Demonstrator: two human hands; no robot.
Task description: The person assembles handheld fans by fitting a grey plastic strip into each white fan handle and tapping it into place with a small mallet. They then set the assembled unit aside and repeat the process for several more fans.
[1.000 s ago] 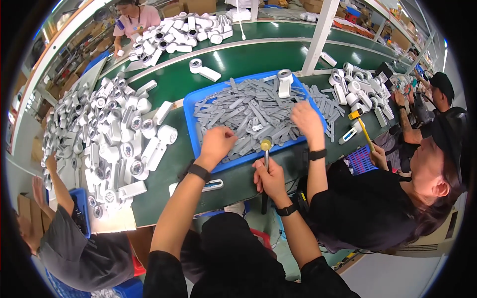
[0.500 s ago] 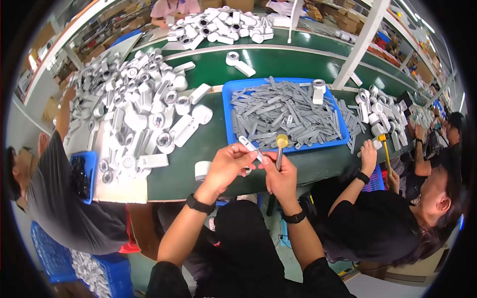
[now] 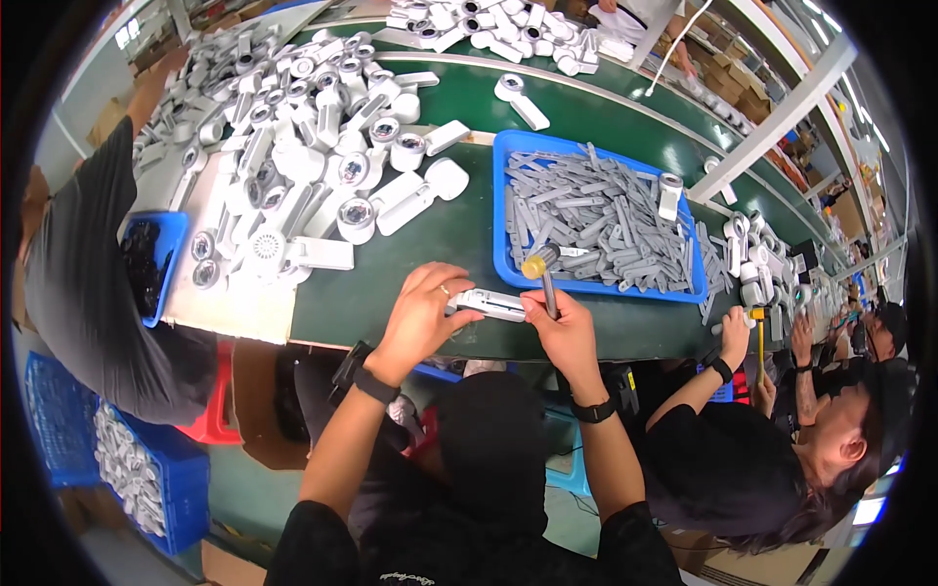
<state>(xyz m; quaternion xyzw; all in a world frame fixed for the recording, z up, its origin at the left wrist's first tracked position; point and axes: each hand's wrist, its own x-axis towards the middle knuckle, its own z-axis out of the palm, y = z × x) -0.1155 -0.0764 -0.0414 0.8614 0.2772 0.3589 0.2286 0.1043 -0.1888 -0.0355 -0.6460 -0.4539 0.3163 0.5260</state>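
Observation:
In front of me at the bench edge, my left hand (image 3: 422, 317) grips one end of a white handheld-fan body (image 3: 493, 305). A narrow slot or strip runs along its handle; its round end is mostly hidden by my fingers. My right hand (image 3: 565, 337) pinches the other end of the fan body. That same hand holds a small hammer (image 3: 550, 293) with a yellow-and-dark head, pointing up. Just beyond, a blue tray (image 3: 501, 220) is heaped with grey strips (image 3: 606, 220). One white fan body (image 3: 670, 195) lies on the tray's right side.
A big pile of white fan bodies (image 3: 322, 146) covers the left of the green bench (image 3: 410, 254). A co-worker in black (image 3: 733, 439) sits to the right with a yellow hammer (image 3: 760, 337). Another person (image 3: 107, 283) is at the left, beside a small blue bin (image 3: 168, 259).
The slim strip held between my hands is no longer separate; my hands now hold a white fan body, laid sideways. The view has shifted, and my left hand has spread around the body's end.

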